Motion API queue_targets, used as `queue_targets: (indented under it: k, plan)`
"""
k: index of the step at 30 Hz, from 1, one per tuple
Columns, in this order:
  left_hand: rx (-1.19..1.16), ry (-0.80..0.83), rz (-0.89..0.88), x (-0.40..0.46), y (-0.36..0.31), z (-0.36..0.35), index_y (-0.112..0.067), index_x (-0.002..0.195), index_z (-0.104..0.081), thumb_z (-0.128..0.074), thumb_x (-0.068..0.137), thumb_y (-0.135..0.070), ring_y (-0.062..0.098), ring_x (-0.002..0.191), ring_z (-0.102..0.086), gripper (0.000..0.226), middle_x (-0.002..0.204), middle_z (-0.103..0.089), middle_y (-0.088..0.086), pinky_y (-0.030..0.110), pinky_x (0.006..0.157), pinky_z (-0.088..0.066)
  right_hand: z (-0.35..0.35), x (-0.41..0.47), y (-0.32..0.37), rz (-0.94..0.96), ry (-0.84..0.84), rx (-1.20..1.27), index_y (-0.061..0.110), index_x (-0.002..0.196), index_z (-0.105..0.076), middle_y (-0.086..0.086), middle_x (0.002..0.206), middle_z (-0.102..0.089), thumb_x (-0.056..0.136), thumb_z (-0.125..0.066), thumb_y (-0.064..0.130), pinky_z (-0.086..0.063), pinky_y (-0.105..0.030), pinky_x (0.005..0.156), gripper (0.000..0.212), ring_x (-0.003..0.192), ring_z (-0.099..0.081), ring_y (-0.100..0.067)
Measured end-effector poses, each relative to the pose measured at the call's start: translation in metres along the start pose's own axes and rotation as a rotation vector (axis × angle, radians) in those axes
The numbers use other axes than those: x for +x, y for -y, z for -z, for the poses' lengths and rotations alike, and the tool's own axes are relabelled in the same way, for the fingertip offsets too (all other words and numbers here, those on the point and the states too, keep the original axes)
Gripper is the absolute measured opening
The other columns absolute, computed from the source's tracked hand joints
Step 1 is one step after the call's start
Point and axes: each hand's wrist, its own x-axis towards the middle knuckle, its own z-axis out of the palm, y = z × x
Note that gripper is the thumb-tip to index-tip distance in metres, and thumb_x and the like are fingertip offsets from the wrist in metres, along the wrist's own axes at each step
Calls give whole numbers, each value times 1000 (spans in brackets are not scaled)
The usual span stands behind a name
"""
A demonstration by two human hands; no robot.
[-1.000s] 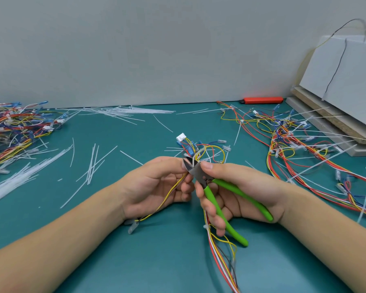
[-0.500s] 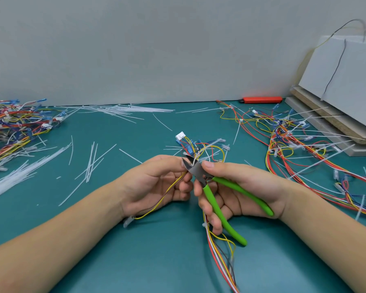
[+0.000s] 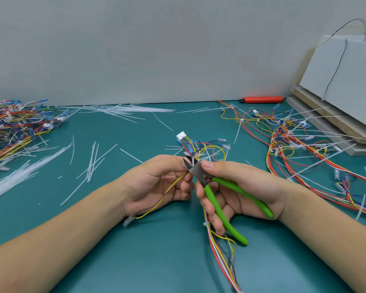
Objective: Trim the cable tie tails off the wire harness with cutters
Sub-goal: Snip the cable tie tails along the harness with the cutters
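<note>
On the teal bench mat, the right hand grips green-handled cutters, their blades at the wire harness the left hand pinches just above the mat's middle. Beyond lie cut tie tails near the wall.

Wire harness: bundle of red, yellow, blue and white wires with a white connector, raised above the worktop, loose ends trailing downward. Cutters: green-handled, steel jaws parted at the bundle, handles spread, pointing down and right.
</note>
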Motion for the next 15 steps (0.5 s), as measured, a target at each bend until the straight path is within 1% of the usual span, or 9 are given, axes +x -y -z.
queue_targets:
  k: [2,5,7,9,11,15]
  plan:
    - [4,10,-4,0,0,0,-16,73,-69,-75,73,-29,20,75,-45,14,70,-54,3,31,73,-43,2,-1,0,-22,7,15,14,96,-72,-14,83,-69,93,-61,58,-62,-40,67,45,68,-73,-32]
    - [26,38,-5,0,-1,0,-17,73,-70,-80,70,-31,17,73,-49,17,70,-58,2,30,74,-44,4,-1,0,-25,14,20,13,99,-71,-15,85,-70,93,-61,58,-62,-40,68,46,70,-74,-33]
    - [36,52,-1,-1,-1,0,-16,74,-71,-74,75,-30,15,71,-50,14,72,-61,4,30,76,-44,4,-1,0,-30,13,21,13,99,-71,-15,86,-70,93,-60,58,-61,-40,68,46,70,-74,-33]
    - [35,36,3,0,-1,0,-16,73,-70,-70,76,-30,16,73,-48,15,72,-58,5,33,79,-42,4,-1,0,-38,7,22,13,98,-71,-15,86,-70,94,-58,57,-62,-40,69,46,70,-74,-33]
    - [28,23,2,0,0,0,-16,73,-70,-70,76,-30,18,75,-46,15,70,-55,3,35,79,-40,4,-1,1,-39,3,14,14,97,-71,-15,86,-69,95,-57,58,-61,-40,69,46,70,-73,-32]
    - [30,23,-1,0,0,0,-16,73,-70,-71,76,-30,20,77,-44,15,69,-55,1,34,79,-40,3,-1,1,-29,10,10,13,97,-70,-14,83,-67,92,-63,59,-61,-42,70,47,68,-72,-31]
